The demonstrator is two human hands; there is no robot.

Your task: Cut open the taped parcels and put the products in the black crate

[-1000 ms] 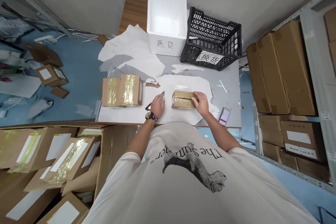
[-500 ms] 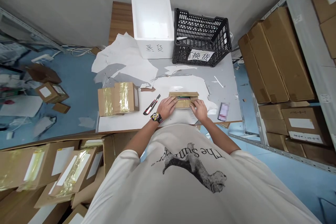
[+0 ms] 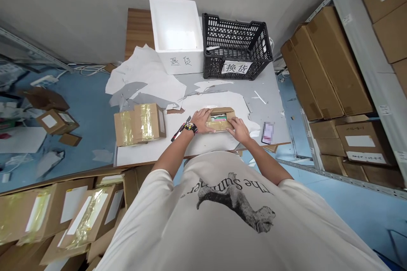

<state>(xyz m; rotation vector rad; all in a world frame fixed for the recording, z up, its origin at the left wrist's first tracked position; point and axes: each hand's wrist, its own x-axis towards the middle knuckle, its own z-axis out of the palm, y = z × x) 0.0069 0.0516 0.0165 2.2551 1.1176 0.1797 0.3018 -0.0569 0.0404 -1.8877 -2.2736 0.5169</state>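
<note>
Head view: left hand (image 3: 201, 119) and right hand (image 3: 240, 130) on a small cardboard box (image 3: 220, 123)

The box sits near the middle of the work table, on a white paper sheet (image 3: 203, 144), with its far side open and brightly coloured contents (image 3: 219, 117) showing inside. Yellowish tape crosses its near face. The left hand lies over the box's left end, fingers extended and half open. The right hand curves over the near right corner, fingers bent against the cardboard. Both are touching the box, but whether either has a firm grip is impossible to tell.

A red-and-black utility knife (image 3: 179, 131) lies just left of the left wrist, which wears a chunky watch (image 3: 190, 127). Whether its blade is out cannot be told at this size. A careless sweep of that wrist could knock the knife or catch an exposed edge. Tilting the box toward its open side could spill the contents.

Two taped cartons (image 3: 140, 125) stand further left. At the far end are a white foam box (image 3: 176, 36) and a black plastic crate (image 3: 237, 46). A phone (image 3: 267, 132), its screen pixelated, lies right of the hands near the table's edge, where a bump could send it over. Brown cartons (image 3: 327, 67) fill the shelves on the right.
</note>
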